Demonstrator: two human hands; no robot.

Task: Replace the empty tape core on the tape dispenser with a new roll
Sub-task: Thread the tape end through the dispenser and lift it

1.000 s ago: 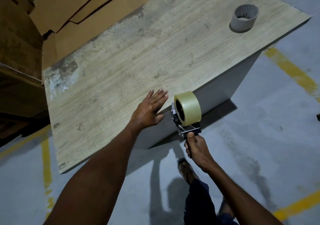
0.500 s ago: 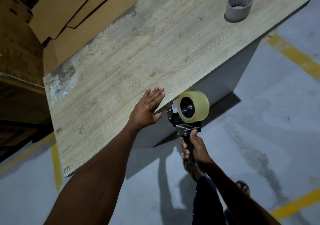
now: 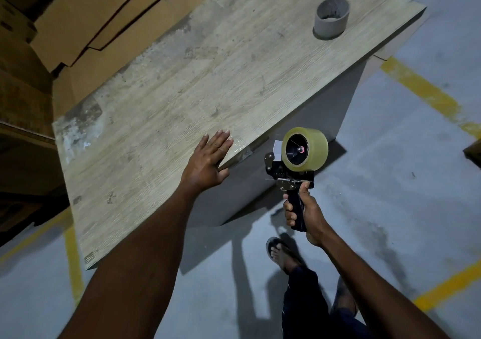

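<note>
Head view, the only 1.

- Wooden table top (image 3: 182,78) runs diagonally from lower left to upper right of the frame. Its base is mostly hidden beneath the top; only a grey side panel shows under the near edge.
- Left hand (image 3: 208,161): flat on the table at the near edge, centre of frame, fingers straight and together, thumb hooked over the edge. It grasps nothing.
- Just past the fingertips, a glossy patch (image 3: 240,147) on the table edge; too faint to say what it is.
- Right hand (image 3: 304,213): clenched round the black handle of the tape dispenser (image 3: 286,176), right of centre, off the table and over the floor (image 3: 390,182). The palm covers the lower handle.
- New roll (image 3: 313,151): clear yellowish tape, seated on the dispenser's hub with the open side facing the camera. Hub interior dark, 1 small reddish spot at its middle.
- Blade end of the dispenser points toward the table; details there are small and hard to read.
- Empty core (image 3: 331,19): grey cardboard ring, standing on the table's far right corner, upper right of frame, well apart from both hands.
- Cardboard sheets (image 3: 78,26) stacked upper left, cut off by the frame.
- Yellow lines (image 3: 421,91) on the floor; 1 sandalled foot (image 3: 279,254) below the dispenser, the other leg blurred.
</note>
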